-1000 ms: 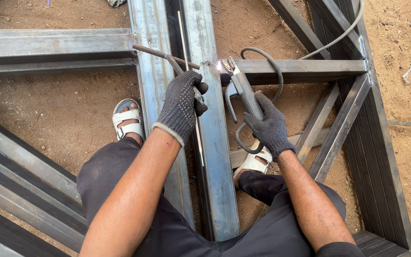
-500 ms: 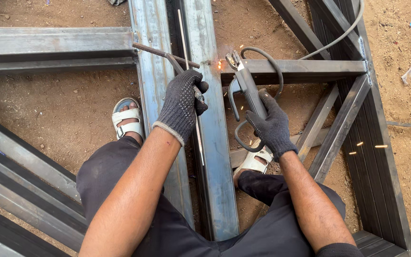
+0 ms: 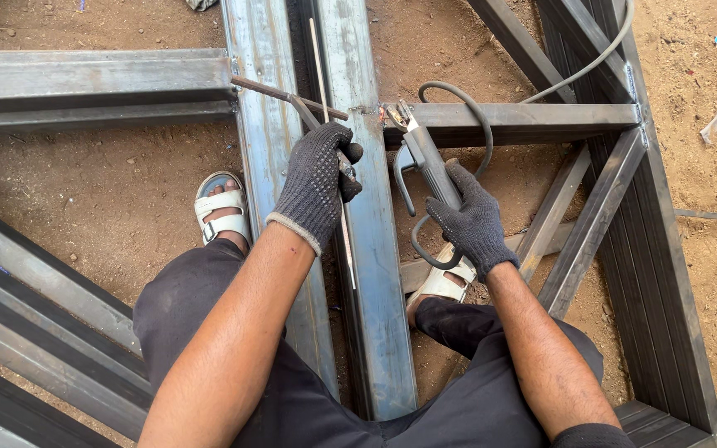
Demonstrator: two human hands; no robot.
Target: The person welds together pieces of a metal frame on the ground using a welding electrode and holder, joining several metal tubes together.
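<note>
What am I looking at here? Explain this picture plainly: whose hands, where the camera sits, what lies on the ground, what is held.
The camera sits on a person's head and looks straight down, so you see their own arms, dark trousers and white sandals. They crouch over a frame of grey steel bars laid on bare sandy ground.

Both hands wear dark knitted gloves. The left hand grips a thin metal rod and a bent metal tool that reaches up across the bars. The right hand holds a welding electrode holder, a clamp-like handle whose tip rests near the joint where a cross bar meets the long bars. A grey cable loops from the handle and runs off toward the top right.

No spark shows at the joint in this picture.
</note>
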